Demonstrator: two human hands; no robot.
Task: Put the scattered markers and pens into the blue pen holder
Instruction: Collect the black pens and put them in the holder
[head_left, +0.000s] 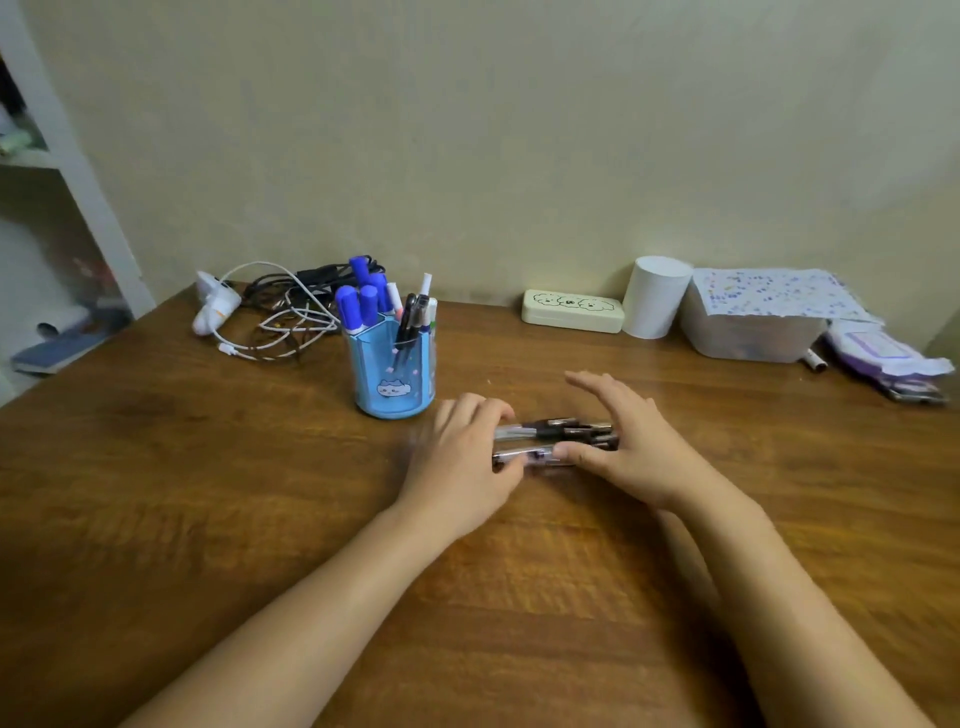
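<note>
The blue pen holder (390, 370) stands upright on the wooden table (208, 493), left of centre, with several blue-capped markers and black pens standing in it. Just right of it, a bunch of clear-barrelled pens with black grips (553, 439) lies sideways on the table. My left hand (462, 462) curls around the bunch's left end. My right hand (631, 449) presses on its right end, thumb under the front pen and fingers spread above. The pens' ends are hidden under both hands.
Tangled cables and a white charger (260, 312) lie behind the holder. Along the wall sit a cream case (571, 310), a white cylinder (655, 296), a covered plastic box (753, 322) and a purple packet (883, 358). A shelf (47, 218) stands left.
</note>
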